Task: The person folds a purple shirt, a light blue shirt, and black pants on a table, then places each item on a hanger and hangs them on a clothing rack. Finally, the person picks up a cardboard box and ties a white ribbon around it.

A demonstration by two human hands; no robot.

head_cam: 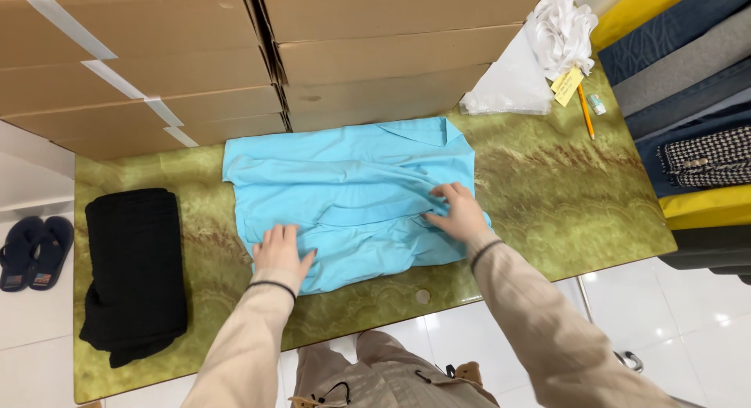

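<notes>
Two hands at work on one light blue shirt (344,197), which we take as our landmark; it lies flat and partly folded near the middle of a green marbled table (563,197), collar end toward the far side.

Our left hand (280,251) rests palm down on the shirt's near left edge, fingers slightly spread and flat on the cloth. Our right hand (460,212) sits on the shirt's right part, fingers curled and gathering a fold of the fabric; whether they truly pinch it we cannot tell. Both sleeves are beige with dark cuffs.

Left of the shirt, well apart: one folded black knit garment (134,271), lying lengthwise on the table.

Beyond the shirt, touching its far edge or just behind it: stacked cardboard boxes (235,56) with pale tape strips.

Beyond and right of the shirt: one clear plastic bag (512,87), one bunch of white crumpled material (559,32), one yellow tag (567,86), one orange pencil (586,111), one small pale eraser-like item (597,104).

Far right of the shirt, off the table: stacked fabrics (696,103) in blue, grey, yellow and houndstooth.

Far left of the shirt, on the floor: one pair of dark sandals (35,251)
</notes>
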